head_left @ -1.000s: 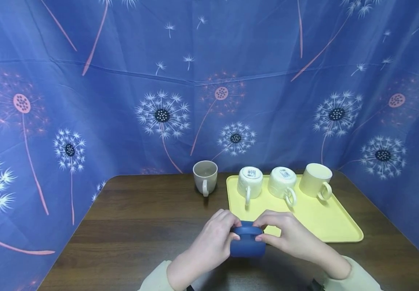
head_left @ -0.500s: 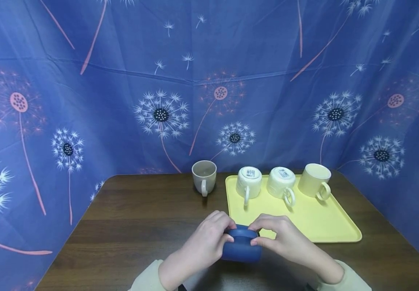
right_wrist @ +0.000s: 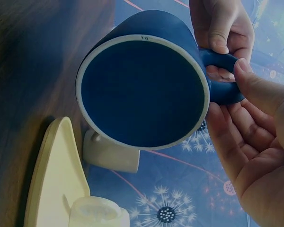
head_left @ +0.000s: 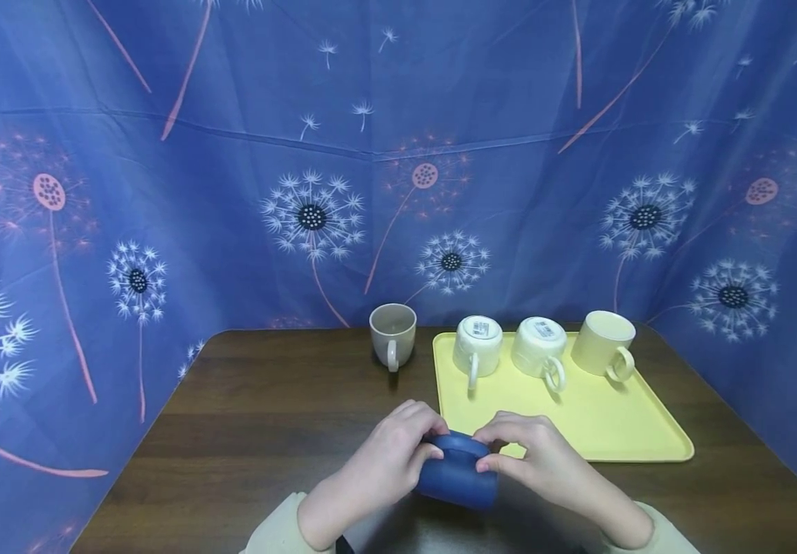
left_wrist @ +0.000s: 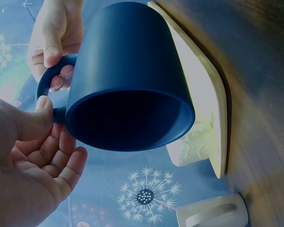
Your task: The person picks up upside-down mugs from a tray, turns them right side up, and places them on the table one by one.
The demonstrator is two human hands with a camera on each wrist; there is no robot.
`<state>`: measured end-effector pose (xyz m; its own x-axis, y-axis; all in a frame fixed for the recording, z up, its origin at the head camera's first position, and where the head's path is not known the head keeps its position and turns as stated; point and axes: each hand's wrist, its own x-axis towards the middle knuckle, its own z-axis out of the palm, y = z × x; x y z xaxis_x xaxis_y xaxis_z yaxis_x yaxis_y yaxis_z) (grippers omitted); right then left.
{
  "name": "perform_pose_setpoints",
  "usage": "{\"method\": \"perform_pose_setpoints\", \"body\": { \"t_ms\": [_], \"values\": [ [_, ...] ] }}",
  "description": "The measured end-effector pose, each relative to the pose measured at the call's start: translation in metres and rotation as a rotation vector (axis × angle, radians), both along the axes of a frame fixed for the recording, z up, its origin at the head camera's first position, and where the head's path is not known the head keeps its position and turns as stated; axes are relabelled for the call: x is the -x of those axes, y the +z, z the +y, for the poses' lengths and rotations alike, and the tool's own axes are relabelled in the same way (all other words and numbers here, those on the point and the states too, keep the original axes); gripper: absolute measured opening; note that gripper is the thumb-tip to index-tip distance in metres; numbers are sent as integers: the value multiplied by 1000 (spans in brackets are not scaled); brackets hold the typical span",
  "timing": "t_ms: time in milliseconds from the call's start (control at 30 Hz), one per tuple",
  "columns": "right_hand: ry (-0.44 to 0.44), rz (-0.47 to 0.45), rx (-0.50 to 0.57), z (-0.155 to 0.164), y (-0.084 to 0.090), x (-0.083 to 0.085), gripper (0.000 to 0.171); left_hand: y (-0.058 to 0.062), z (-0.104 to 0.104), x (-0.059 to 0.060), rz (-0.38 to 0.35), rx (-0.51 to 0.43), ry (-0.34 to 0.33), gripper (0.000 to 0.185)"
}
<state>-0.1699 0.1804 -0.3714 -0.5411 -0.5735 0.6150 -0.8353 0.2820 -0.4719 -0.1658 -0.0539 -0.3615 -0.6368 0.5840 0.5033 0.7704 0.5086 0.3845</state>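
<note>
A dark blue mug [head_left: 457,481] lies on its side between both hands, just above the table's front edge. Its handle points up and away from me. My left hand [head_left: 426,442] pinches the handle from the left, with the thumb on it [left_wrist: 42,105]. From the right, my right hand [head_left: 491,450] pinches the same handle, its thumb [right_wrist: 255,82] pressing on the handle's side. The mug's dark hollow mouth [left_wrist: 128,120] faces the left wrist view. Its pale-ringed other end [right_wrist: 142,92] faces the right wrist view.
A yellow tray [head_left: 620,431] lies at the right on the brown table [head_left: 267,431]. On it stand two upturned cream cups [head_left: 477,346] [head_left: 539,346] and an upright cream cup [head_left: 602,342]. A beige mug [head_left: 393,335] stands left of the tray. Blue dandelion cloth surrounds the table.
Both hands and the blue mug have shifted a little to the left and nearer to me, and the mug has tilted slightly. The cups and tray stay put.
</note>
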Motion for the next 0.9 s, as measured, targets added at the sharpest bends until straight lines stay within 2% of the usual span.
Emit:
{"method": "perform_pose_setpoints", "body": {
  "t_ms": [167,333,500,667,900],
  "values": [
    [1,50,35,0,0,-1,29,3,0,-1,-28,-27,-3,14],
    [-44,54,66,-1,1,-3,29,5,2,-2,-83,-116,56,16],
    [-124,27,89,-5,7,-7,27,6,5,-2,-137,-222,136,18],
    [-231,4,91,-8,11,-10,26,6,8,-2,-180,-308,181,16],
    [-342,22,81,-10,12,-14,27,7,10,1,-328,-479,208,12]
  ]
}}
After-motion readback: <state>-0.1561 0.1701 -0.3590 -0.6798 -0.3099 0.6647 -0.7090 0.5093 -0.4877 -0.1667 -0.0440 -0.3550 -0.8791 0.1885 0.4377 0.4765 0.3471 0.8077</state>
